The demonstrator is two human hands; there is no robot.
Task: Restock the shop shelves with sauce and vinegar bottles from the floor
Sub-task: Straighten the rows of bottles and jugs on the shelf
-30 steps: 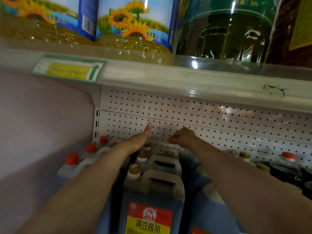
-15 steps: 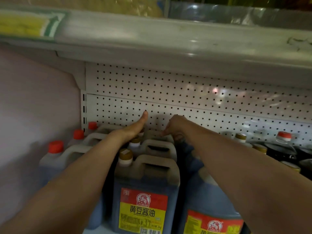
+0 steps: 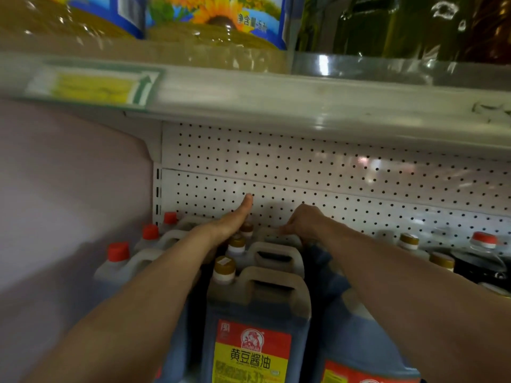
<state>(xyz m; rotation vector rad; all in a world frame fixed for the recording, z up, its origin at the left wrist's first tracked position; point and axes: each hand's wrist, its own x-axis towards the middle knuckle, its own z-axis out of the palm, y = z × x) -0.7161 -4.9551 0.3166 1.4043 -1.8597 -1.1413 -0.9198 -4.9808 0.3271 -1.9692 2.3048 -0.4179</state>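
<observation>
Both hands barely shifted vs half a sec ago; view tipped back up, so oil bottles on upper shelf show again.

Right hand (image 3: 305, 221): fingers curled down over top of rearmost jug (image 3: 272, 235) in middle row, at its handle. Looks like a grip on that handle, fingertips hidden behind the knuckles. Jug sits at very back, close to pegboard (image 3: 331, 178).

Left hand (image 3: 231, 221): flat, fingers straight, thumb up toward pegboard. Palm lies along left side of same middle row, by the gold caps. Holds nothing. Can't tell if it touches the rear jug or only the one before it.

Middle row, front to back: front jug (image 3: 257, 327) w/ red-yellow label, dark sauce, gold cap; second jug (image 3: 276, 255) behind; then the gripped one. All upright, packed close.

Left of left forearm: row of red-cap jugs (image 3: 119, 261), three caps seen, running back to the pink side wall (image 3: 63, 203).

Right of middle row: another dark jug (image 3: 367, 352) under right forearm, label partly cut off at bottom edge. Further right, gold-cap bottles (image 3: 409, 241) and a red-cap dark bottle (image 3: 482, 250) against pegboard.

Above: shelf edge (image 3: 276, 106) w/ blurred yellow-green price tag (image 3: 94, 84). On it, sunflower oil bottles (image 3: 215, 23) left, greenish clear bottles (image 3: 387, 26) right.
</observation>
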